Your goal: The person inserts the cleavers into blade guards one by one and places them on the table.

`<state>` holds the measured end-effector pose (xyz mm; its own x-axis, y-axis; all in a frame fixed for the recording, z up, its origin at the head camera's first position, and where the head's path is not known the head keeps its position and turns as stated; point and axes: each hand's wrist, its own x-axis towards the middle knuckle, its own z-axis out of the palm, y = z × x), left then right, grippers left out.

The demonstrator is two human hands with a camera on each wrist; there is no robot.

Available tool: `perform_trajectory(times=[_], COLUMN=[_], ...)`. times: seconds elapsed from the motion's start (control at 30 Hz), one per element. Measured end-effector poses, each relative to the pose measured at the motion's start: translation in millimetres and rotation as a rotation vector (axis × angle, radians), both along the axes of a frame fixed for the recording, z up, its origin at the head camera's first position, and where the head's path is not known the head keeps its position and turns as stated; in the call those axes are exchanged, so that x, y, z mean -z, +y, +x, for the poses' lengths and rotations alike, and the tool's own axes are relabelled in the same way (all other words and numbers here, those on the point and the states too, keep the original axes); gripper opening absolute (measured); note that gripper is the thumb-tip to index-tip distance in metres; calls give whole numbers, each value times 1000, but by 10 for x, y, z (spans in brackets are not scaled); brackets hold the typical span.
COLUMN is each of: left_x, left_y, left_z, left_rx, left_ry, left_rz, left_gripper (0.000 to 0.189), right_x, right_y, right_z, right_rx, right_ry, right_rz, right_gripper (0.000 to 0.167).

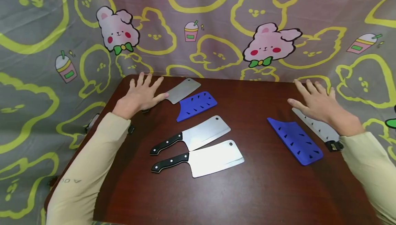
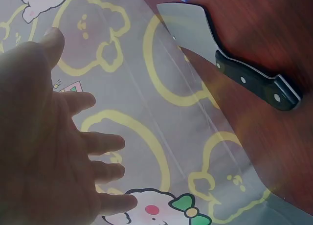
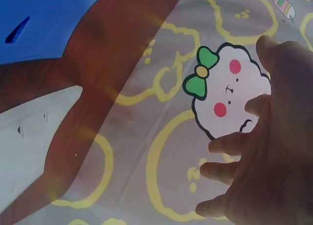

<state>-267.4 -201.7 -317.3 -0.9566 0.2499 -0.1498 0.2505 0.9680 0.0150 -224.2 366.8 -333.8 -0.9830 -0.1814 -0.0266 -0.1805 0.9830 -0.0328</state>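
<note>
My left hand (image 1: pixel 140 92) is spread flat over the table's back left, holding nothing. It partly hides a cleaver (image 1: pixel 186 89), whose black handle (image 2: pixel 257 82) shows in the left wrist view. Beside that blade lies a blue slotted blade cover (image 1: pixel 198 105). Two more cleavers with black handles, an upper one (image 1: pixel 206 132) and a lower one (image 1: pixel 216 159), lie side by side in the middle. On the right, my right hand (image 1: pixel 318 104) has its fingers apart, bare of any object, above a white slotted blade cover (image 3: pixel 34 142). A second blue cover (image 1: pixel 295 141) lies left of it.
Everything lies on a dark reddish-brown table (image 1: pixel 253 197). A grey-pink curtain (image 1: pixel 216 22) with yellow outlines and cartoon rabbits hangs along the back and both sides. Black straps (image 1: pixel 334 146) circle the wrists.
</note>
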Motion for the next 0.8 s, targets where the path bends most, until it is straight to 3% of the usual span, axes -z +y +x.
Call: perform_trajectory(times=[0.2,0.33,0.57,0.8], left_x=[35,99,245,363], left_y=[82,200,494,660], left_z=[4,80,329,591], left_rx=[26,60,154,250], left_ry=[-6,-8,-29,-26], left_rz=[39,86,126,141], left_gripper=[83,81,79,77], right_x=[66,106,221,430], right_y=[-99,-124,-146,-212], right_z=[4,47,137,215], right_rx=[-18,-15,-49,-64], right_ry=[-49,-128,-175,-234], right_rz=[-47,-103,-187,-157], right_gripper=[86,93,101,109])
